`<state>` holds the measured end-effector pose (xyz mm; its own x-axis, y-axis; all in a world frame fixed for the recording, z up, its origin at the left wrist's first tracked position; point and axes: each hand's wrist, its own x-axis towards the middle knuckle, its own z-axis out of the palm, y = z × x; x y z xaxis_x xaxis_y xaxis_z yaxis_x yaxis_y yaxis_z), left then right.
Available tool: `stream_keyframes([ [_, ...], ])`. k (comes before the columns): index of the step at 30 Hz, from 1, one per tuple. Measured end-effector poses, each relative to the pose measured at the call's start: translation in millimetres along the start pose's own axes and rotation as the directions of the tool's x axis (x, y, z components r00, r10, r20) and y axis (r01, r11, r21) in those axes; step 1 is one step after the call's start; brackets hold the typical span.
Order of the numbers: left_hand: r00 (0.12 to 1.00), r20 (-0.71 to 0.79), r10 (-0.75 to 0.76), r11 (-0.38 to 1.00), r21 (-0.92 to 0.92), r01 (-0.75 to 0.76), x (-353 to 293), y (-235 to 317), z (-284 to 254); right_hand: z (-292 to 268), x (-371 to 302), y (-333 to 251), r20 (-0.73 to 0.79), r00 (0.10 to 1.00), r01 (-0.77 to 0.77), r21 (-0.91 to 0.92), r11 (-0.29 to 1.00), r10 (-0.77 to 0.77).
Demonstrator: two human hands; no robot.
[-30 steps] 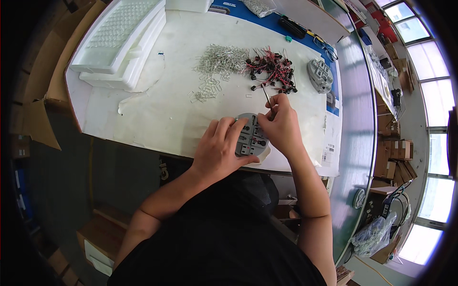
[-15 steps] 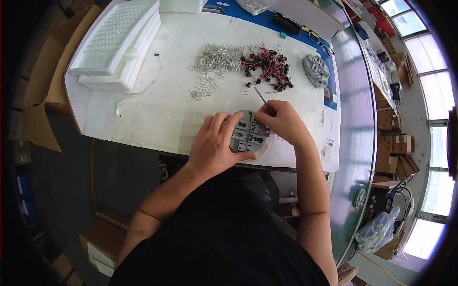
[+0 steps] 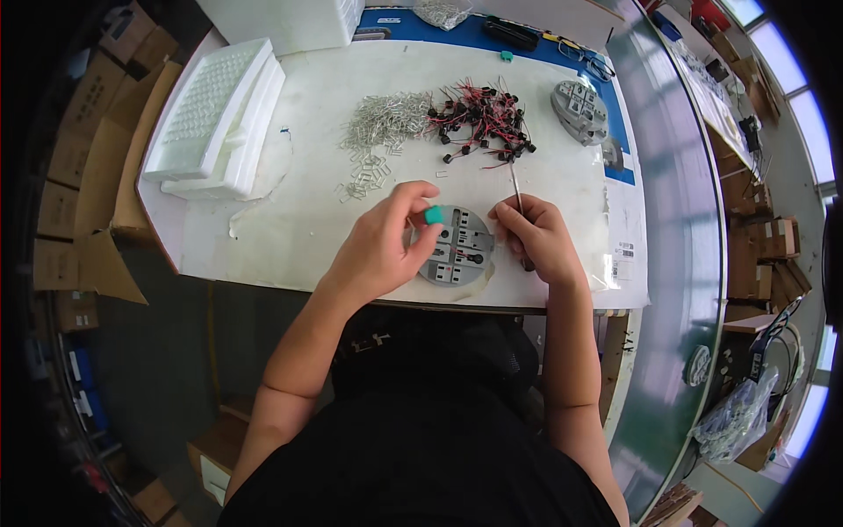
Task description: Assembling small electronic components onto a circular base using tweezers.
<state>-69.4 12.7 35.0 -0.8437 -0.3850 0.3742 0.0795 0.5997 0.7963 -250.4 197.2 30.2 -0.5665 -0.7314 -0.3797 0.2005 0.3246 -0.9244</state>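
A round grey plastic disc (image 3: 458,255) with slots and small black parts lies at the table's near edge. Over its upper left side, my left hand (image 3: 384,239) pinches a small green block (image 3: 433,214) between thumb and fingers. To the right of the disc, my right hand (image 3: 543,235) is closed around a slim metal tool (image 3: 516,183). Its thin shaft points away from me, and its dark end shows below my fingers. Whether it is a screwdriver or tweezers, I cannot tell.
Beyond the disc lie a heap of small U-shaped metal pieces (image 3: 386,125) and a pile of black parts with red wires (image 3: 483,119). Stacked grey discs (image 3: 580,112) stand at the far right, white foam trays (image 3: 215,114) at the left. Another green block (image 3: 506,56) sits farther back.
My left hand has come off the disc's edge and now shows the green block. My right hand has moved away from the disc to the right, and its tool has swung more upright.
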Motion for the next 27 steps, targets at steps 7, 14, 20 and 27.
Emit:
stream_keyframes([
  [7, 0.924, 0.381, 0.038, 0.957, 0.252, -0.144, 39, 2, 10, -2, 1, 17, -0.104, 0.989, 0.124, 0.218, 0.968, -0.104],
  [14, 0.891, 0.452, 0.043, 0.877, 0.411, -0.250, 41, 6, 20, -2, 0, 20, -0.086, 0.989, 0.132, 0.179, 0.975, -0.118],
  [20, 0.888, 0.460, -0.012, 0.765, 0.576, -0.288, 38, 43, 26, -8, -3, 24, -0.101, 0.991, 0.123, 0.463, 0.878, -0.086],
  [27, 0.891, 0.431, 0.146, 0.800, 0.478, -0.362, 17, 49, 16, -23, -12, 24, -0.128, 0.967, 0.254, 0.548, 0.797, -0.220],
])
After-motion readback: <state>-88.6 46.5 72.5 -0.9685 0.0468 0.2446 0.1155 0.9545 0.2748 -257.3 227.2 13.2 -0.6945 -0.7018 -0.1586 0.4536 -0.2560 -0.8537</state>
